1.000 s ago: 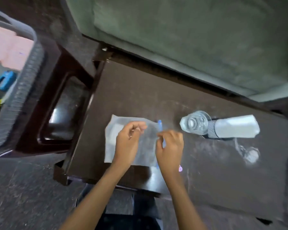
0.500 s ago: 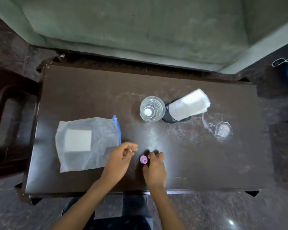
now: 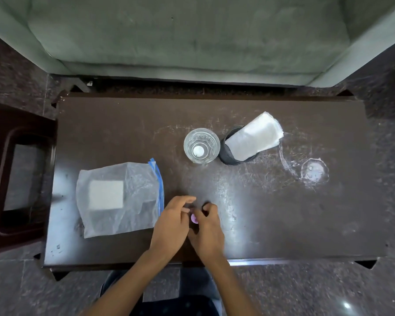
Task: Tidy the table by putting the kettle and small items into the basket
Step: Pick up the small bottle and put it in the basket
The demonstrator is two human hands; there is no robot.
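Note:
A small round pink item point(image 3: 194, 218) sits near the front edge of the dark table point(image 3: 283, 220), pinched in the fingertips of my right hand point(image 3: 207, 232). My left hand point(image 3: 172, 222) is right beside it with fingers loosely curled and apart, holding nothing. To the left lies a clear zip bag point(image 3: 120, 197) with a blue seal and a white square inside. No kettle or basket is in view.
A drinking glass point(image 3: 201, 145) stands mid-table, touching a black holder point(image 3: 228, 155) stuffed with white napkins point(image 3: 255, 137). White ring marks stain the table's right side. A dark side stand point(image 3: 16, 174) adjoins the left end; a green sofa point(image 3: 192, 35) runs behind.
My view has swung right, away from the basket on the left. Both hands left the zip bag and came together at the table's front around the pink item.

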